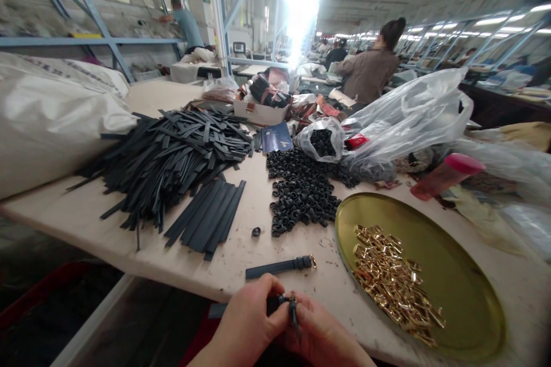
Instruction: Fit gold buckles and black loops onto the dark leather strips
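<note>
At the table's front edge, my left hand (pixel 253 318) grips a dark strap (pixel 218 310) whose free end sticks out to the left. My right hand (pixel 321 330) meets it from the right, fingers pinched on the strap's other end, where a bit of gold metal shows between the fingertips. Just beyond my hands lies a dark strap with a gold buckle (pixel 280 267). A single black loop (pixel 256 232) sits behind it. Several flat dark strips (pixel 209 215) are laid side by side to the left. On the right, gold buckles (pixel 390 275) are heaped on a round gold tray (pixel 469 298).
A large pile of dark strips (pixel 172 155) covers the left side. Black loops (pixel 301 189) are heaped mid-table beside a plastic bag (pixel 413 114). A pink-lidded bottle (pixel 447 176) lies tilted at right. People (pixel 372 71) sit or stand farther back.
</note>
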Demonstrator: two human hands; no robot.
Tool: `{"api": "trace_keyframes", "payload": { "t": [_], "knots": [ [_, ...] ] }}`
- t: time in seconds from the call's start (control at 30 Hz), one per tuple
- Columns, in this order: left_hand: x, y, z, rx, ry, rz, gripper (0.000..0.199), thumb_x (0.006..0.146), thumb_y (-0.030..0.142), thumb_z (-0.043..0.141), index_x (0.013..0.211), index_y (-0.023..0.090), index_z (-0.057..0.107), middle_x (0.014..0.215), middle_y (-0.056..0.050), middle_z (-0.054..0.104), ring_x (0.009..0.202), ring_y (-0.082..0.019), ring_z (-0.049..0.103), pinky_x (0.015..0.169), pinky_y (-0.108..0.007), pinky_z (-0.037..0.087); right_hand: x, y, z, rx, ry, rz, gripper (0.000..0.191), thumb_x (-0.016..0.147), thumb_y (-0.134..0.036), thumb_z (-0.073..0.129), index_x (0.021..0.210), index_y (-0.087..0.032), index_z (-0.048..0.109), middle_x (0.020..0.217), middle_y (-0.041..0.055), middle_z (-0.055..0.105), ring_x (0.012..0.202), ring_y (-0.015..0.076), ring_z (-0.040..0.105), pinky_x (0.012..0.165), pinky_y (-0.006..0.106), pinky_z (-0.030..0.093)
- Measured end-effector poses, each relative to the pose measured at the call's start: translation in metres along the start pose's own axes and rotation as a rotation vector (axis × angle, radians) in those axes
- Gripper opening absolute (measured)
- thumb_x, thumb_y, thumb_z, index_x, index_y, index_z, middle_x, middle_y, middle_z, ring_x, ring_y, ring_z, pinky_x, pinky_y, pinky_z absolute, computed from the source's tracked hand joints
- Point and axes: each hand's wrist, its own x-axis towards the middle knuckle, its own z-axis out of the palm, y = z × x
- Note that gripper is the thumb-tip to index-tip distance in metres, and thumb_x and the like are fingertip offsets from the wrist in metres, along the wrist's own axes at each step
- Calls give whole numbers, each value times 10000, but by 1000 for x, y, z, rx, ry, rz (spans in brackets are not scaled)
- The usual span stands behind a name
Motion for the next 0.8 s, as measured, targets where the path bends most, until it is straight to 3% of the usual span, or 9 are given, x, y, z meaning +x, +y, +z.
{"api": "trace_keyframes", "payload": {
  "t": [0.2,0.33,0.43,0.5,0.63,0.8],
  "knots": [
    [-4,-5,-2,-336,-102,-18,169,709,320,560,772,165,579,695,18,617,652,-123,540,595,-208,384,-5,-4,6,-56,165,-100,338,624,-421,714,671,-181,481,552,-56,492,508,74,455,524,193,375],
    [-9,-6,-3,-658,-226,-54,209,680,303,591,791,133,545,669,18,599,566,-90,507,547,-198,377,-9,-13,9,-399,428,-280,343,653,-463,660,674,-198,444,547,-71,468,484,84,446,474,196,384],
    [-12,-6,2,-739,-239,-54,189,665,251,607,796,127,552,640,23,599,558,-87,519,550,-198,382,-15,-9,13,-692,579,-443,311,678,-433,630,838,-212,480,576,-75,460,483,100,452,448,201,391],
    [-12,-5,8,-750,-237,-77,164,658,221,607,780,127,550,585,38,585,529,-83,515,529,-193,378,-21,-5,15,-858,577,-525,262,746,-417,552,897,-208,505,573,-65,470,482,106,454,446,203,379],
    [-14,-3,17,-784,-269,-79,180,649,207,607,800,123,555,565,44,590,510,-79,523,523,-193,392,-29,-1,15,-1072,525,-577,228,832,-407,419,807,-203,518,587,-37,506,537,124,494,504,216,392],
    [-18,-5,20,-789,-300,-114,211,660,236,587,833,121,549,618,15,617,550,-103,573,556,-218,423,-31,5,13,-1084,548,-536,277,860,-438,347,805,-204,485,620,-26,505,593,139,511,539,227,400]
  ]
}}
